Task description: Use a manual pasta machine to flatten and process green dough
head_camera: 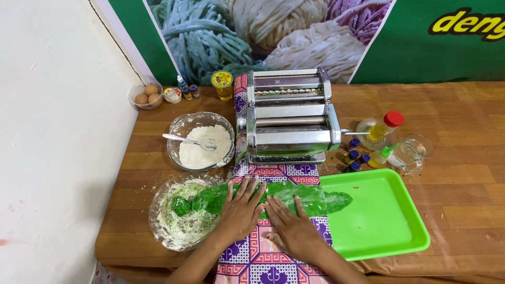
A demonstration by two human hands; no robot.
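Two hands (265, 215) flat, spread on green dough sheet (273, 197) | patterned cloth (258, 257) | wooden table (463, 200) | white wall (58, 131)

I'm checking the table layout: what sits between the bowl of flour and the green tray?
In the head view, between the bowl of flour and the green tray lie the patterned cloth and the green dough sheet on it.

Wooden table (463, 200), white wall (58, 131), green banner (421, 52)
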